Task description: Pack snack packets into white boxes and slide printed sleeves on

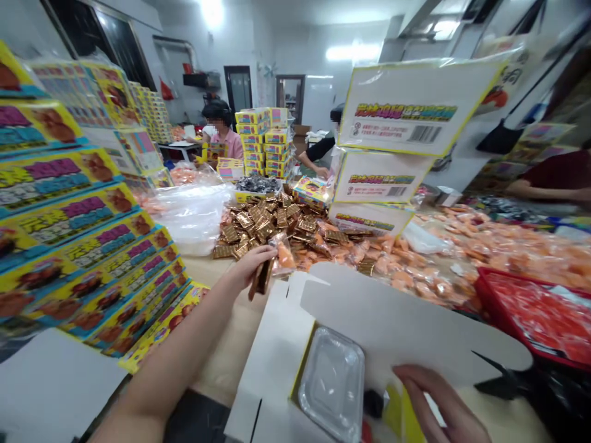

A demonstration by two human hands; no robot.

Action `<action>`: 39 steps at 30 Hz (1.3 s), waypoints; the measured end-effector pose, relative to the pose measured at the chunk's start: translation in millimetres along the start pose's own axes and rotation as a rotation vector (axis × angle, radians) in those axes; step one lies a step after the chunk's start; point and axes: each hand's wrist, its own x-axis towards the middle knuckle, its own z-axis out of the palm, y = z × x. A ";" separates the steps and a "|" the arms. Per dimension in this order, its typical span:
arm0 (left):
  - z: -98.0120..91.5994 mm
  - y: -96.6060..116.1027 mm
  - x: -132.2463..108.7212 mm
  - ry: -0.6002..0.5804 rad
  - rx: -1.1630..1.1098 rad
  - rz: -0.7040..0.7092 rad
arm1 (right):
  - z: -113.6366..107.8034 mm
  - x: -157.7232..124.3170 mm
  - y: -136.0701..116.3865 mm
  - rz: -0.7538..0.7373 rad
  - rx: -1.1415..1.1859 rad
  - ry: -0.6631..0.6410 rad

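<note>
My left hand (253, 267) is closed around several flat gold-brown foil packets (262, 280), held above the table beside the open box. Right by its fingertips is a clear sachet with orange contents (283, 252); whether I hold it too is unclear. An open white cardboard box (369, 307) with yellow sides lies in front of me. Inside sits a foil tray with a clear lid (332, 375), with a small black item (373, 403) beside it. My right hand (438, 400), slightly blurred and cut by the frame edge, grips the box's right side, fingers over the wall.
Gold packets (258, 218) and orange sachets (415, 258) are heaped ahead. Stacked yellow boxes (92, 246) wall the left; more white-backed boxes (388, 175) stand ahead right. A red basket (482, 289) of red packets and black scissors (503, 378) lie right. Other people work beyond.
</note>
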 end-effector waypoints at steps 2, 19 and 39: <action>0.2 11.0 -51.6 -0.067 -0.057 -0.015 | 4.8 15.2 -36.9 0.074 0.132 -0.057; 85.4 28.3 -151.6 -0.032 -0.246 -0.042 | 32.6 21.6 -65.5 0.791 0.826 -0.261; 35.2 -13.0 -96.1 0.546 -0.717 -0.179 | -11.6 57.1 -58.3 0.246 0.042 -0.799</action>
